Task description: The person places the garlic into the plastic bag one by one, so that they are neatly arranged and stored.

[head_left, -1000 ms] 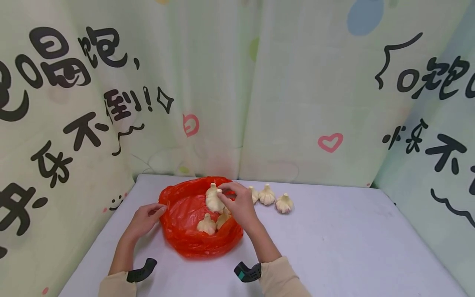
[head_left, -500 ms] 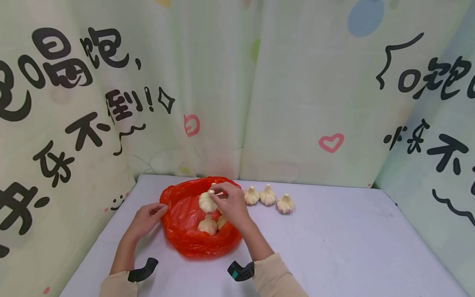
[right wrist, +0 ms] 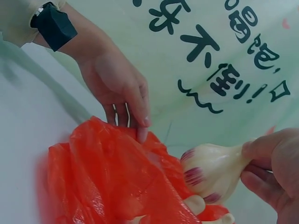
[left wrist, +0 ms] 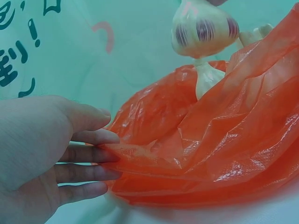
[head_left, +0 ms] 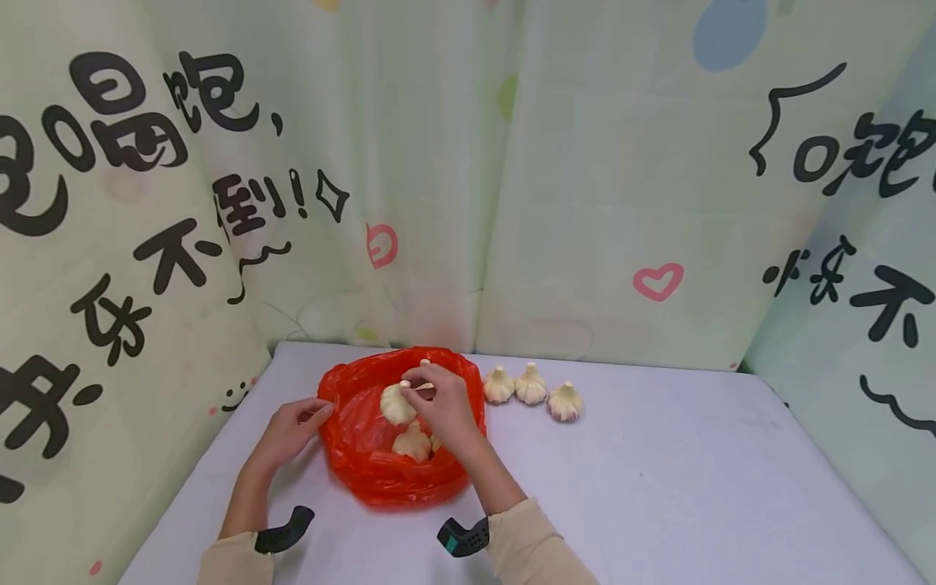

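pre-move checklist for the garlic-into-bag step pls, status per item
1. Right hand grips the held garlic bulb by its stem: ok, fingers pinch the stem in the right wrist view.
2. Held bulb is over the red bag opening: ok.
3. Left hand holds the bag rim: ok, fingers lie against the rim; whether they pinch it, cannot tell.
4. Room in the bag: ok, a garlic bulb in the bag lies there with space beside it.
5. Three garlic bulbs on the table within reach: ok, in a row right of the bag.
6. Bag stable on the table: cannot tell.
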A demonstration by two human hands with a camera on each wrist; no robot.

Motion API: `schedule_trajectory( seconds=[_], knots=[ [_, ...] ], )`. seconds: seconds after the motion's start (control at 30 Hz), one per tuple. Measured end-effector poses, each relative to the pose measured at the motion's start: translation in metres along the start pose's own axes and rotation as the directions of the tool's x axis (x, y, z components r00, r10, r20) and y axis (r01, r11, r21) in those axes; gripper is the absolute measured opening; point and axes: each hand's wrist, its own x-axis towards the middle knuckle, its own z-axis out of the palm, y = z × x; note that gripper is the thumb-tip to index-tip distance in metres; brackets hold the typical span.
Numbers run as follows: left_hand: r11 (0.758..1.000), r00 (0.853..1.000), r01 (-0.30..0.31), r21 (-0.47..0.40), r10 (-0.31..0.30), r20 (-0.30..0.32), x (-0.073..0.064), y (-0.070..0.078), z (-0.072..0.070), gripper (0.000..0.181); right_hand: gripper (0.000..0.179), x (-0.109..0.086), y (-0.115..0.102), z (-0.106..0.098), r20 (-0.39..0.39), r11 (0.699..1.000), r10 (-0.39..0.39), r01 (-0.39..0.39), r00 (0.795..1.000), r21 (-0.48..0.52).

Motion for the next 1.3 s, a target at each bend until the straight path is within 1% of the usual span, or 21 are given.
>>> schedule_trajectory(
  seconds=[0.1, 0.27, 0.5, 0.77, 0.97, 1.23, 1.3],
  knots=[
    [1.000, 1.000, -0.001, -0.005, 0.001, -0.001, 0.000, 0.000, 0.000, 0.041, 0.017, 0.000, 0.001, 0.005, 0.004, 1.000, -0.001, 0.001, 1.000, 0.004],
    [1.000, 1.000, -0.002, -0.002, 0.002, -0.001, 0.000, 0.000, -0.001, 0.041, 0.020, 0.000, 0.002, 0.011, 0.019, 0.999, 0.026, -0.026, 0.999, -0.022],
    [1.000, 1.000, 0.012, -0.006, -0.012, -0.002, 0.001, -0.001, -0.003, 0.043, 0.019, 0.001, 0.005, 0.019, 0.042, 0.998, -0.016, 0.018, 0.999, -0.056],
    [1.000, 1.000, 0.009, 0.001, -0.009, -0.001, 0.001, -0.001, -0.002, 0.041, 0.018, -0.004, 0.008, 0.029, 0.070, 0.999, 0.026, -0.023, 0.997, -0.046],
    [1.000, 1.000, 0.012, 0.004, -0.011, -0.003, 0.002, 0.001, -0.002, 0.040, 0.021, -0.006, 0.008, 0.033, 0.083, 0.996, 0.063, -0.058, 0.995, -0.065],
    [1.000, 1.000, 0.018, 0.009, -0.018, -0.002, 0.004, 0.000, -0.001, 0.040, 0.019, -0.007, 0.010, 0.040, 0.120, 0.997, 0.071, -0.065, 0.990, -0.049],
    [1.000, 1.000, 0.014, 0.011, -0.014, -0.003, 0.004, -0.001, -0.001, 0.039, 0.018, -0.007, 0.010, 0.042, 0.131, 0.997, 0.062, -0.056, 0.989, -0.054]
  ],
)
